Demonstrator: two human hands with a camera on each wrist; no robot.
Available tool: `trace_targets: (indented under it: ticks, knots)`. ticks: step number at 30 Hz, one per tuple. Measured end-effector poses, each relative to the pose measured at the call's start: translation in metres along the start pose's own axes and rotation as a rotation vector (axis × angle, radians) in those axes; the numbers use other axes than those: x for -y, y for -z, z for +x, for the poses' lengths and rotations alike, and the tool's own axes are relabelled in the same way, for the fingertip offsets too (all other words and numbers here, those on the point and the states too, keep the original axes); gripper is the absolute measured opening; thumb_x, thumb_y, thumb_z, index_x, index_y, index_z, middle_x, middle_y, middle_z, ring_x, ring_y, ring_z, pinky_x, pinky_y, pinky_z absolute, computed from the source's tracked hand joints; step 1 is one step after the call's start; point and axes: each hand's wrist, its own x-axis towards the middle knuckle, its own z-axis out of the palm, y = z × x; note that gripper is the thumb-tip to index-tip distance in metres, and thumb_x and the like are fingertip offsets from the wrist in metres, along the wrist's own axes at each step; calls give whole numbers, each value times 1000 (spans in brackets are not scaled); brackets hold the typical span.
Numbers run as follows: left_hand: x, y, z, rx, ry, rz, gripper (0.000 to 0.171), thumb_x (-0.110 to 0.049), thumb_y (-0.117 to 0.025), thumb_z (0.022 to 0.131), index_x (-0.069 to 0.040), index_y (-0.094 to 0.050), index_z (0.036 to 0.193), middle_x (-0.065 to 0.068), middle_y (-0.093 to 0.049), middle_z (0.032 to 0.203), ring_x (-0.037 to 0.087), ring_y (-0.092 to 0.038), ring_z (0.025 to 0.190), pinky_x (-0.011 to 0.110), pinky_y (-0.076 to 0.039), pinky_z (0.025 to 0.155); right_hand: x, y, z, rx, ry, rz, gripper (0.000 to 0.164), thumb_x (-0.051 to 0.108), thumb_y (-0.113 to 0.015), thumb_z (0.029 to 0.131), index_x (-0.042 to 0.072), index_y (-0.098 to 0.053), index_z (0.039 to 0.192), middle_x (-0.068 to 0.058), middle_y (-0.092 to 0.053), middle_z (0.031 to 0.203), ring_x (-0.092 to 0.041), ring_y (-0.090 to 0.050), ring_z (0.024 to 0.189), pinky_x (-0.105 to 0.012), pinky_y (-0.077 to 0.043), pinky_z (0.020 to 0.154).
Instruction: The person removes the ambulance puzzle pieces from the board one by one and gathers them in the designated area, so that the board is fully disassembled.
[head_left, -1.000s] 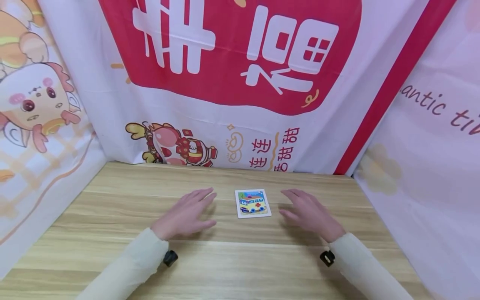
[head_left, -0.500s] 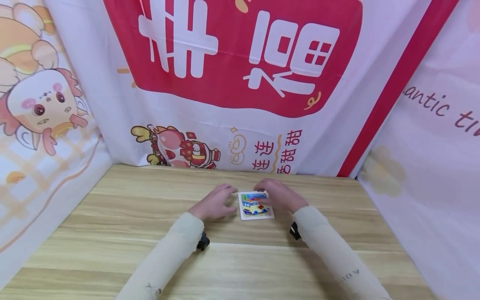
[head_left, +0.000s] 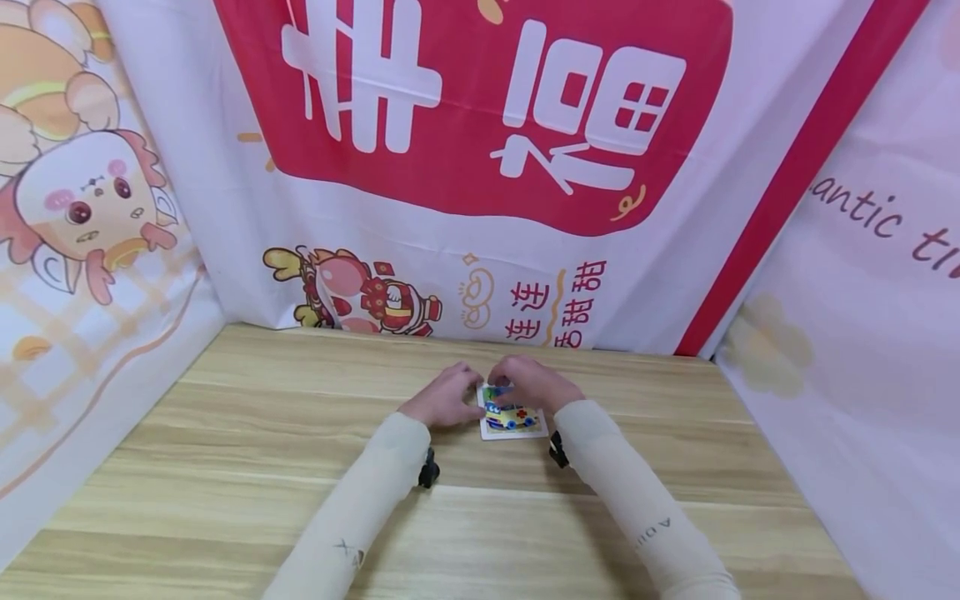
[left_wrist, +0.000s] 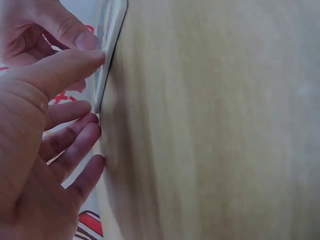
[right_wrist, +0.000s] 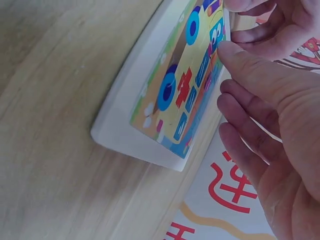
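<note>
Cloth (head_left: pixel 465 167): white, printed with a red panel and large white characters; hung as the back wall.
Table (head_left: pixel 480 542): pale wood grain, meeting the cloth.
Sleeves (head_left: pixel 360 492): two, off-white, lettered, reaching forward in my head view.
Right hand (head_left: pixel 532 383): over the far right part of the board (head_left: pixel 516 415); through the right wrist view I see the thumb on its far side, fingers bent beyond that edge. Whether this grip is closed on it, I cannot tell.
Left hand (head_left: pixel 446 396): at the board's left edge, near the right hand, thumb touching the rim, fingers bent. Grip likewise: I cannot tell whether it holds.
Board: lies on the table, between the hands; squarish, white-rimmed, round-cornered, faced with a colour picture.
Ambulance (right_wrist: pixel 192 55), in the picture: yellow, cartoon style, side-on, blue windows in a row, eyes at the front.
Wheels (right_wrist: pixel 166 92): two, blue.
Cross (right_wrist: pixel 183 87): red, on the ambulance's side.
</note>
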Motion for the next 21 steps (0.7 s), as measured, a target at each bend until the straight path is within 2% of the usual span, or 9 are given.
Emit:
trace_targets:
  ticks: [13, 21]
  knots:
    - [6, -2, 2, -6, 20, -53, 55, -25, -84, 89, -1, -67, 135, 13, -62, 132, 30, -59, 126, 47, -47, 118, -1, 2, 9, 55, 14, -19, 24, 11, -85, 87, 9, -79, 111, -4, -79, 106, -13, -71, 97, -32, -60, 96]
    - [3, 1, 4, -6, 33, -56, 53, -25, -83, 90, 0, -67, 134, 13, -63, 129, 28, -59, 120, 45, -48, 115, 5, 8, 15, 111, -43, -11, 24, 8, -86, 85, 9, -78, 107, -2, -79, 100, -11, -70, 91, -30, -61, 93]
